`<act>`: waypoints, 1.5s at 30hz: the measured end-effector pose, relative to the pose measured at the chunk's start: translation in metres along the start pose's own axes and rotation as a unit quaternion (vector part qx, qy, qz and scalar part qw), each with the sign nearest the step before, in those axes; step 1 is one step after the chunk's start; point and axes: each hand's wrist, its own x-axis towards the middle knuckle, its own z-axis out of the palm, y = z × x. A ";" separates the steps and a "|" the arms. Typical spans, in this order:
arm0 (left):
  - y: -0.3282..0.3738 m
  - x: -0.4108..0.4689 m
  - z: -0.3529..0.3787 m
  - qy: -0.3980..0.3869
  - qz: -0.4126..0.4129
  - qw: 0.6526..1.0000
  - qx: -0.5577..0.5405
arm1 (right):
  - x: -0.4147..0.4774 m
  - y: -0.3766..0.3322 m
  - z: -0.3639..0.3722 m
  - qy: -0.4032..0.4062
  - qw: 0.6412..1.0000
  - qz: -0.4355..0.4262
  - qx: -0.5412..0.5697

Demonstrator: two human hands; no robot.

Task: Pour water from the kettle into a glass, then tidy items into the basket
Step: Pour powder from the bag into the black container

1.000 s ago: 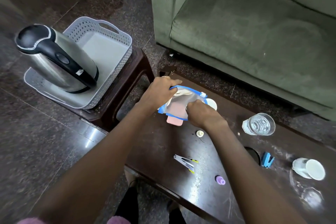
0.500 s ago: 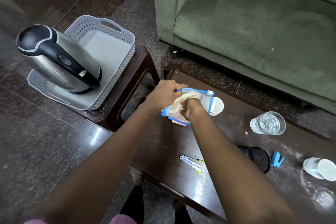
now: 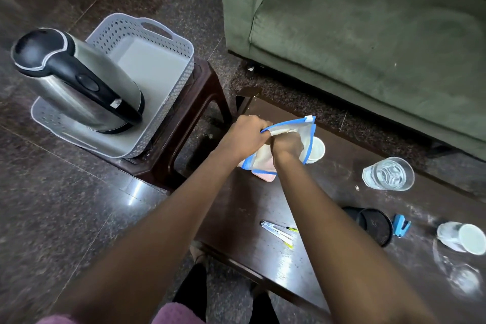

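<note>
Head view: both hands grip the pouch.

The kettle stands in the basket on a stool, at ten o'clock from the table. On the table, the pouch lies at eleven o'clock, the glass at two, the pens at six.

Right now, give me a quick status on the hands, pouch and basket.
Left hand grips pouch rim; right hand reaches inside it. Kettle sits in basket. Glass holds water. Nothing blocks the basket.
</note>
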 end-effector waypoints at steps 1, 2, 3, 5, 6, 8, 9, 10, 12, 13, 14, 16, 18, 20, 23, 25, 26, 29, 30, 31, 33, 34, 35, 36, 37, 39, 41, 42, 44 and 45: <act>0.003 0.001 0.001 0.000 -0.005 1.000 0.003 | -0.002 -0.002 -0.005 0.013 1.000 -0.018 -0.019; 0.007 0.002 0.003 0.004 -0.009 1.000 0.005 | -0.004 -0.005 -0.011 0.020 0.998 -0.039 -0.048; 0.012 0.002 0.005 0.011 -0.013 1.000 0.006 | -0.007 -0.008 -0.017 0.023 0.994 -0.063 -0.081; 0.023 0.004 0.007 0.025 -0.018 0.999 0.014 | -0.013 -0.014 -0.032 0.037 0.985 -0.108 -0.129; 0.027 0.004 0.007 0.029 -0.022 0.999 0.020 | -0.016 -0.017 -0.040 0.043 0.982 -0.121 -0.139; 0.035 0.006 0.009 0.031 -0.030 0.999 0.024 | -0.018 -0.022 -0.059 0.047 0.979 -0.135 -0.145; 0.039 0.007 0.009 0.033 -0.036 0.999 0.022 | -0.019 -0.024 -0.069 0.048 0.977 -0.142 -0.148; 0.042 0.007 0.010 0.037 -0.044 0.998 0.020 | -0.019 -0.025 -0.079 0.046 0.975 -0.153 -0.152; 0.047 0.008 0.013 0.049 -0.064 0.996 0.029 | -0.019 -0.026 -0.101 0.041 0.970 -0.185 -0.153; 0.051 0.008 0.016 0.053 -0.070 0.995 0.038 | -0.019 -0.025 -0.112 0.038 0.966 -0.204 -0.152; 0.056 0.007 0.020 0.056 -0.073 0.995 0.047 | -0.018 -0.024 -0.124 0.031 0.963 -0.220 -0.151; 0.067 0.006 0.028 0.065 -0.071 0.994 0.058 | -0.014 -0.020 -0.144 0.010 0.961 -0.242 -0.131; 0.079 0.004 0.038 0.078 -0.067 0.993 0.064 | -0.011 -0.012 -0.165 -0.007 0.968 -0.243 -0.068; 0.092 0.002 0.048 0.088 -0.065 0.992 0.069 | -0.009 -0.002 -0.187 -0.024 0.974 -0.223 0.041; 0.109 -0.001 0.061 0.097 -0.062 0.991 0.073 | -0.005 0.018 -0.217 -0.064 0.962 -0.166 0.208; 0.118 -0.003 0.070 0.104 -0.063 0.990 0.076 | -0.001 0.035 -0.232 -0.073 0.948 -0.133 0.281; 0.121 -0.004 0.074 0.108 -0.064 0.989 0.080 | 0.003 0.044 -0.237 -0.076 0.940 -0.117 0.310; 0.129 -0.007 0.087 0.109 -0.072 0.987 0.089 | 0.015 0.073 -0.253 -0.087 0.924 -0.081 0.363; 0.130 -0.008 0.090 0.106 -0.076 0.987 0.090 | 0.020 0.083 -0.258 -0.098 0.920 -0.076 0.372; 0.131 -0.009 0.093 0.104 -0.080 0.987 0.090 | 0.024 0.092 -0.262 -0.104 0.915 -0.069 0.384; 0.133 -0.010 0.097 0.104 -0.088 0.987 0.087 | 0.029 0.107 -0.271 -0.101 0.911 -0.048 0.398; 0.134 -0.010 0.098 0.105 -0.090 0.987 0.085 | 0.032 0.115 -0.274 -0.095 0.918 -0.041 0.382; 0.134 -0.011 0.099 0.106 -0.092 0.987 0.084 | 0.034 0.121 -0.277 -0.088 0.933 -0.037 0.346; 0.135 -0.011 0.099 0.106 -0.094 0.987 0.082 | 0.035 0.127 -0.278 -0.080 0.953 -0.034 0.290; 0.136 -0.011 0.100 0.107 -0.096 0.986 0.080 | 0.036 0.132 -0.280 -0.069 0.974 -0.034 0.214; 0.137 -0.010 0.101 0.112 -0.099 0.986 0.078 | 0.039 0.139 -0.280 -0.048 0.997 -0.058 0.016; 0.136 -0.010 0.102 0.118 -0.101 0.985 0.077 | 0.042 0.144 -0.278 -0.034 0.980 -0.089 -0.175; 0.136 -0.009 0.102 0.119 -0.102 0.985 0.076 | 0.045 0.146 -0.275 -0.031 0.967 -0.101 -0.233; 0.135 -0.008 0.101 0.121 -0.107 0.984 0.074 | 0.049 0.149 -0.269 -0.039 0.953 -0.107 -0.282; 0.134 -0.007 0.101 0.122 -0.109 0.984 0.072 | 0.049 0.149 -0.266 -0.044 0.949 -0.102 -0.296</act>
